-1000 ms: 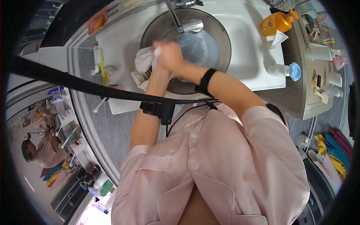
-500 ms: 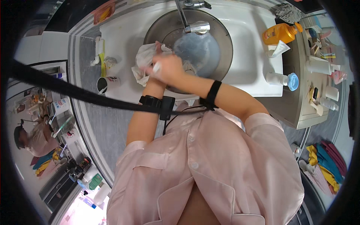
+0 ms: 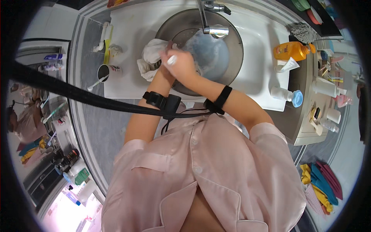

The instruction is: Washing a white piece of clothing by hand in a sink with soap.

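A wet white cloth (image 3: 155, 48) is bunched over the left rim of a grey round basin (image 3: 236, 58). My right hand (image 3: 183, 65) is closed over the cloth, with a dab of white foam on its back. Mostly hidden beneath it, my left hand (image 3: 167, 49) is also closed in the cloth, and part of the fabric hangs beside the left wrist. Cloudy, sudsy water (image 3: 212, 56) fills the basin's bottom. Both hands are at the basin's left side, pressed close together.
A chrome faucet (image 3: 217, 31) reaches over the basin, set in a white sink (image 3: 258, 83). Along the right stand an orange pump bottle (image 3: 288, 51), a white tube (image 3: 289, 65) and a white bottle with a blue cap (image 3: 281, 93). A cup with a toothbrush (image 3: 104, 72) stands left. A black strap crosses in front.
The view has shifted, so the basin sits slightly further right. Both hands still work the cloth together; its folds have bunched differently around the left wrist.
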`<action>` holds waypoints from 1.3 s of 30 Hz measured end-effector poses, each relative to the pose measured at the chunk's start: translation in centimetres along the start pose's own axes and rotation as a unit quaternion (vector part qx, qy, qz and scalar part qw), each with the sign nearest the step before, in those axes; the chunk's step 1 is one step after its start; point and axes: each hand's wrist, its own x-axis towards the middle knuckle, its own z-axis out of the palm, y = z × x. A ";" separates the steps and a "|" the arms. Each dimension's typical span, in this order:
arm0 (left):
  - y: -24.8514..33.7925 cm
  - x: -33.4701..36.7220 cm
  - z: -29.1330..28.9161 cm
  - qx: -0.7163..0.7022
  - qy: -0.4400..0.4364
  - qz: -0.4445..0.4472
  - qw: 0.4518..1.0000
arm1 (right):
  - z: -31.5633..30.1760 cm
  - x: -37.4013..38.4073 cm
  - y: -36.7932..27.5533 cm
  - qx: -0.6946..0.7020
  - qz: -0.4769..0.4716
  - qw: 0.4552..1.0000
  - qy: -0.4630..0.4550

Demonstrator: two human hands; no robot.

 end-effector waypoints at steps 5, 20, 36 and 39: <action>-0.8 3.4 0.7 -0.191 -0.127 -0.128 0.965 | 1.1 4.6 6.9 -0.163 0.083 0.982 0.048; -0.5 2.1 -0.2 -0.081 -0.013 -0.064 0.995 | 1.2 1.7 2.1 -0.078 -0.035 0.996 0.033; -3.5 0.1 0.3 -0.526 -0.402 -0.034 0.749 | 1.0 0.0 -0.1 0.009 0.018 1.000 0.002; -2.6 3.6 -1.3 -0.189 -0.212 -0.018 0.959 | 1.3 3.9 3.1 -0.086 0.009 0.994 0.071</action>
